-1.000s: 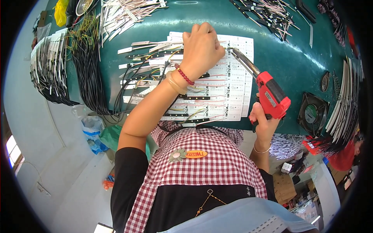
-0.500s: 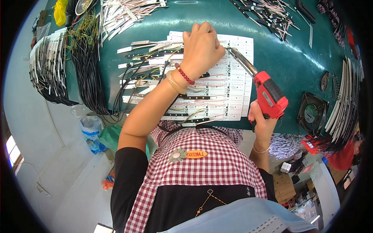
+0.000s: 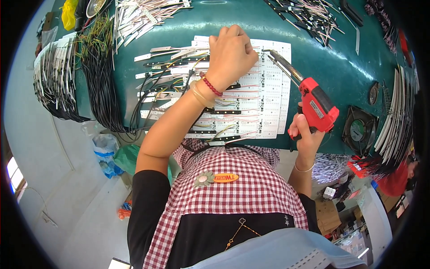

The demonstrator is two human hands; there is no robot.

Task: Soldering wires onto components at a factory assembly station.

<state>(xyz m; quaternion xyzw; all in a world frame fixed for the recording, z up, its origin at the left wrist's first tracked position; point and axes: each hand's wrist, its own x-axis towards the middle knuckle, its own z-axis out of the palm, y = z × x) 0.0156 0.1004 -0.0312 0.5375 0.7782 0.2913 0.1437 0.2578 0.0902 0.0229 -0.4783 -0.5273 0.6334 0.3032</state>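
Observation:
My right hand (image 3: 308, 135) is wrapped round the handle of a red and black soldering gun (image 3: 317, 105). Its thin tip points up and left, close to the small dark parts on the white circuit board panel (image 3: 271, 103). Over the upper part of that panel, my left hand (image 3: 233, 54) is closed in a pinch; whatever sits between its fingertips is hidden behind the hand. Short black and white LED strips (image 3: 227, 112) with thin coloured wires lie in rows across the panel, their wires reaching the column of dark parts.
Bundled black cables (image 3: 103, 85) and white strips (image 3: 56, 67) lie at the left of the green table. Loose strips (image 3: 145, 15) are heaped at the back. At the right stand a black fan (image 3: 358, 127) and another bundle of strips (image 3: 392, 119).
My right hand and the soldering gun have shifted slightly right, and the tip sits a little higher on the panel. My left hand stays almost in place, still closed.

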